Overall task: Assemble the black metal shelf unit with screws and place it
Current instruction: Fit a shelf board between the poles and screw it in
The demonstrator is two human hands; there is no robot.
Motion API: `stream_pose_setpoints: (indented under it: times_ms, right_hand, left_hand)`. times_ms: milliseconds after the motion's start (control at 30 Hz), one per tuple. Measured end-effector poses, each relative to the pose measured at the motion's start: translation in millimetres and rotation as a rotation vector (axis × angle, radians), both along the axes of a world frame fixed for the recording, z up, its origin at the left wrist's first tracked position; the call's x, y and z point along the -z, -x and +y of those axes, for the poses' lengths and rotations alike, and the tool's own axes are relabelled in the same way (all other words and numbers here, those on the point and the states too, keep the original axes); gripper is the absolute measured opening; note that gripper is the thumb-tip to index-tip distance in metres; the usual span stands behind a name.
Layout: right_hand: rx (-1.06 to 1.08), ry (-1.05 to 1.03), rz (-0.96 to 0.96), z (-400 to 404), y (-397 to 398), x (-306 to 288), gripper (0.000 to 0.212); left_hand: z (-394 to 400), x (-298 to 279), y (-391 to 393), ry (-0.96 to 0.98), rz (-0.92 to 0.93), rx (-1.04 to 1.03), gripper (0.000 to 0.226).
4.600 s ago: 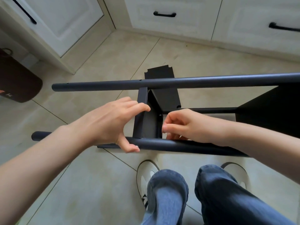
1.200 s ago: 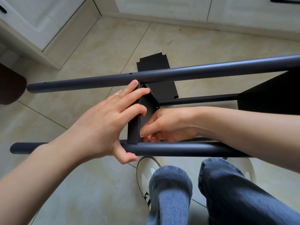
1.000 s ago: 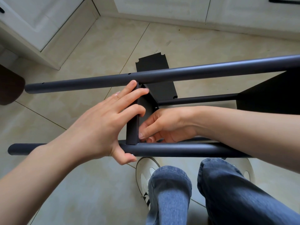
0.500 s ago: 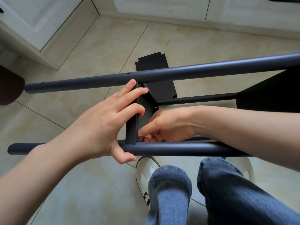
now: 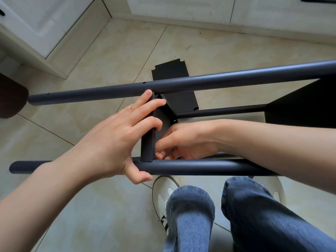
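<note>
Beige tile floor (image 5: 209, 44) and white cabinets (image 5: 47, 24) are filling my view. I am lying the black shelf unit (image 5: 190, 84) on its side above my knees. My left hand (image 5: 116, 140) is gripping the shelf panel (image 5: 148, 142) and near pole (image 5: 200, 167). My right hand (image 5: 181, 142) is pinching at the joint, seemingly seating a screw I cannot see. Next, I judge, comes tightening it squarely.

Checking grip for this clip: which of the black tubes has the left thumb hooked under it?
The near tube, closest to the knees; the left hand has its thumb under it. The far tube is only neared by a fingertip.
</note>
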State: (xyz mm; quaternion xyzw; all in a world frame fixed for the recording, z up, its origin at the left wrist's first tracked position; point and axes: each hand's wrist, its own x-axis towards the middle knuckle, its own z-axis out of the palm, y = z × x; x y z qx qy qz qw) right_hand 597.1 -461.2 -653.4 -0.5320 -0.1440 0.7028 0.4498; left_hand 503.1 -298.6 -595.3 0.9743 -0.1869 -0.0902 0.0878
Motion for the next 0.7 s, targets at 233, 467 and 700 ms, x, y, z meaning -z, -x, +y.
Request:
stream_pose_setpoints:
  times_ms: [233, 467, 700]
  right_hand:
    - [0.035, 0.007, -0.074, 1.5, 1.4, 4.6, 0.031]
    - [0.021, 0.007, -0.045, -2.0, -2.9, 0.2, 0.021]
    - [-0.002, 0.0, 0.01, -4.2, -5.9, -2.0, 0.022]
  left_hand:
    - [-0.7, -1.2, 1.2, 0.011, 0.009, -0.015, 0.083]
    - [-1.5, -4.4, -0.1, -0.028, 0.003, -0.003, 0.085]
    - [-2.0, -4.4, -0.2, -0.039, -0.002, 0.001, 0.085]
